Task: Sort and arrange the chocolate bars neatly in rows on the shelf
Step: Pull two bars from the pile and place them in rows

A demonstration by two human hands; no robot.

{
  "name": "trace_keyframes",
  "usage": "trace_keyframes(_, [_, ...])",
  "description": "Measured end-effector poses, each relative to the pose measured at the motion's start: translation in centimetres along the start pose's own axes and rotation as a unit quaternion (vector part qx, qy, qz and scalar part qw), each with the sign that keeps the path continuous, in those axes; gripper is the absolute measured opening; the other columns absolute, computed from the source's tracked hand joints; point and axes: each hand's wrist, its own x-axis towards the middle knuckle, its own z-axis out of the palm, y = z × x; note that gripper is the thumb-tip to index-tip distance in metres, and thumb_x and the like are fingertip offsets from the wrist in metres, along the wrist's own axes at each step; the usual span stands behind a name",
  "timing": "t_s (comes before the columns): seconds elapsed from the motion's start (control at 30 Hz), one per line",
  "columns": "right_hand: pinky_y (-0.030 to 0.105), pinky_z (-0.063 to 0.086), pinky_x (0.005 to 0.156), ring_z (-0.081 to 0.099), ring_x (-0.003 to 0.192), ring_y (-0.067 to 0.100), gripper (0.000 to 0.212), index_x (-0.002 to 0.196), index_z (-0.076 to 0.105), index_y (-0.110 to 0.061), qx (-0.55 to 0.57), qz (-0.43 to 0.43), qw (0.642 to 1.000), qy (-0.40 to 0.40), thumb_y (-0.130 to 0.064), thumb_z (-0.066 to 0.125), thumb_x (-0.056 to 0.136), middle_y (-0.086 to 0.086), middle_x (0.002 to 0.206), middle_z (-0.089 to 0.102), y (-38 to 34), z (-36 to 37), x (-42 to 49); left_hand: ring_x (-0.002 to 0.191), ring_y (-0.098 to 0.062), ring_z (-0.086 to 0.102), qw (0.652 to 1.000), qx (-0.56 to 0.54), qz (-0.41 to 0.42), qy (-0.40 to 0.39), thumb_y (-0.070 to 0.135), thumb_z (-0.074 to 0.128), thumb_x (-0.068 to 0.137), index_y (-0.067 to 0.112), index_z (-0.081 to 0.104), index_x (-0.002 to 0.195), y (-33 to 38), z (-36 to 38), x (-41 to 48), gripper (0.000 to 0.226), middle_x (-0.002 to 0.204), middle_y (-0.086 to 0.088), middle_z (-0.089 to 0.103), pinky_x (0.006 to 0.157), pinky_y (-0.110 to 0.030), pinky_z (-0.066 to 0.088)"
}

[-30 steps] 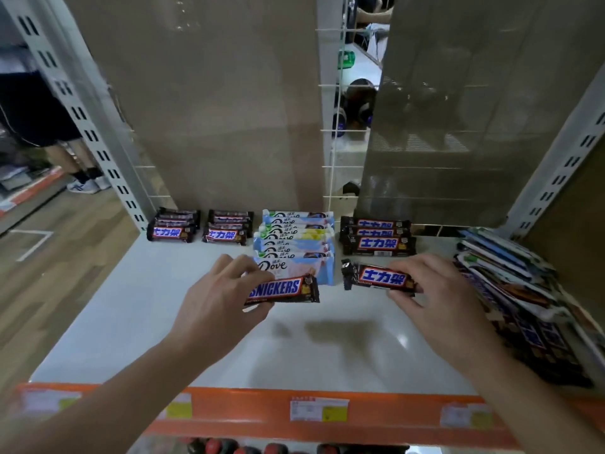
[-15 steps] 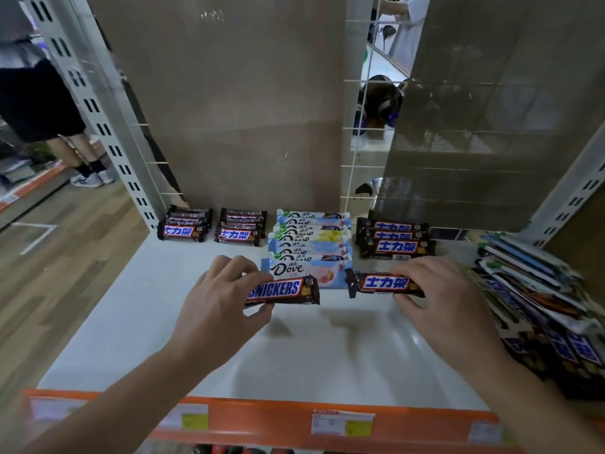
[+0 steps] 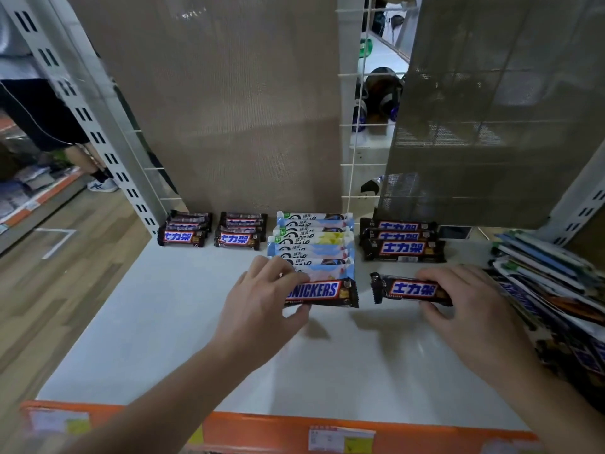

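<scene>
My left hand pinches a brown Snickers bar by its left end, just in front of the row of pale blue Dove bars. My right hand grips a second Snickers bar by its right end, held level in front of the right row of Snickers bars. Two more short rows of Snickers bars sit at the back left of the white shelf.
A loose heap of mixed chocolate bars fills the shelf's right side. An orange price rail runs along the front edge. Slotted uprights and a mesh back panel bound the shelf. A person's legs stand in the aisle at left.
Both hands have stayed in front of the rows, each keeping its bar. The right hand's bar now hangs a little further out from the right row.
</scene>
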Motion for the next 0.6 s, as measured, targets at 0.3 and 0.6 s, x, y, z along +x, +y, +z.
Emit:
trace_keyframes(0.3, [0.025,0.039,0.084,0.050,0.102,0.013,0.037,0.108,0.066,-0.019,0.022,-0.015,1.000,0.003,-0.006,0.075,0.074,-0.004,0.103,0.062,2.6,0.8,3.9,0.095,-0.015,0.051,1.000,0.006,-0.012,0.004,0.034,0.076,0.074,0.023,0.068,0.110,0.0,0.2,1.1,0.038,0.100,0.008,0.058,0.068,-0.029,0.051])
trace_keyframes(0.6, [0.023,0.037,0.082,0.047,0.103,0.017,0.037,0.108,0.066,-0.018,-0.014,0.013,1.000,-0.007,-0.006,0.073,0.074,-0.002,0.106,0.060,3.1,2.7,6.2,0.099,-0.014,0.049,1.000,0.005,-0.004,-0.007,0.035,0.076,0.072,0.024,0.068,0.112,0.7,1.4,1.5,0.042,0.101,0.009,0.057,0.068,-0.031,0.053])
